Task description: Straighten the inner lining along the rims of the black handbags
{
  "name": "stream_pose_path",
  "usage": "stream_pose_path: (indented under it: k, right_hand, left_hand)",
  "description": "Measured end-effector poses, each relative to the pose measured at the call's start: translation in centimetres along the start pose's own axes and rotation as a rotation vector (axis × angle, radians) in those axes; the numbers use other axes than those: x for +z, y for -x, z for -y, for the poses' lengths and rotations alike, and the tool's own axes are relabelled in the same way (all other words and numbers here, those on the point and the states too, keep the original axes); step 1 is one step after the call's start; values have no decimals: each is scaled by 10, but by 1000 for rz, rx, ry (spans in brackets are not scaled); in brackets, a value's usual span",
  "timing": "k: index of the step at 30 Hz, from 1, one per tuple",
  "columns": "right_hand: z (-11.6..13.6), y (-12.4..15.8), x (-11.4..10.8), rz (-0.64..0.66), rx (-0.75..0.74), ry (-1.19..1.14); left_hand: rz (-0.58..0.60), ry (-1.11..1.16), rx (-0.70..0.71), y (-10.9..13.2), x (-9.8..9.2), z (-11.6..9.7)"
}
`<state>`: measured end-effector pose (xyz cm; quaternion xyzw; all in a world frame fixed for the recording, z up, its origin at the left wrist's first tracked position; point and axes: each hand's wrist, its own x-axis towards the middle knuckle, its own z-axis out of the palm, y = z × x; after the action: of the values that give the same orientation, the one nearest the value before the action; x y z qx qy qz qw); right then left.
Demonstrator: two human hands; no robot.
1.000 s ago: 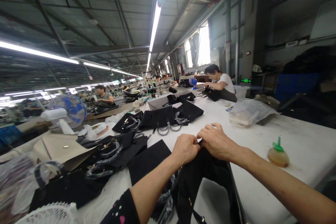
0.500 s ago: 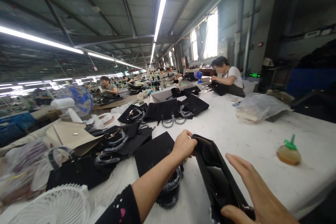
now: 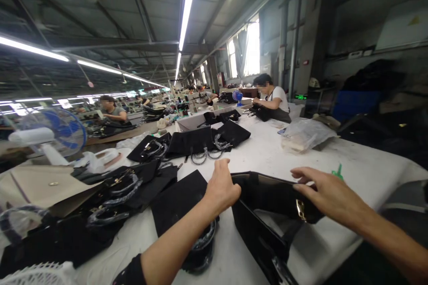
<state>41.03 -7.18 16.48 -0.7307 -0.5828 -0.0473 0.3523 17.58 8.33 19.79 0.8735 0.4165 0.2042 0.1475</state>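
A black bag (image 3: pixel 257 236) with its mouth spread open stands on the white table in front of me. My left hand (image 3: pixel 222 185) pinches the bag's upper left corner, fingers bent. At the upper right edge, my right hand (image 3: pixel 309 182) holds the rim between thumb and fingers, just above a gold clasp (image 3: pixel 300 210). Left of the bag lies another black bag (image 3: pixel 179 196), its wrapped handles partly behind my left forearm.
More black bags (image 3: pixel 190 142) with plastic-wrapped handles lie across the table (image 3: pixel 267 160). A beige piece (image 3: pixel 36 182) and a blue fan (image 3: pixel 63 129) are at left. Beyond a plastic-wrapped stack (image 3: pixel 304 136), a person (image 3: pixel 276 100) handles dark material.
The bag's mouth has widened, and its clasp side has swung right. My right hand has moved up from the near end to the rim. The view has turned right.
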Motion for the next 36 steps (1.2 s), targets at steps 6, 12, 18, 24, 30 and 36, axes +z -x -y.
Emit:
stream_pose_path:
  k: [6,12,18,24,30,36]
  right_hand:
    - [8,31,33,-191,-84,-143]
    - [-2,25,36,-218,-106,-280]
    - [-13,22,37,-324,-152,-315]
    - [-43,9,42,-284,-22,-415]
    - [-70,-5,50,-151,231,-579]
    - [-67,-16,50,-176,283,-667]
  left_hand:
    - [145,-184,535,-10,-15,-23]
    - [301,-169,537,-33,0,-33]
    - [224,-68,438,-51,19,-41]
    - [248,13,383,-64,23,-34]
    - [183,-10,292,-74,30,-36]
    - [170,-48,242,-77,27,-38]
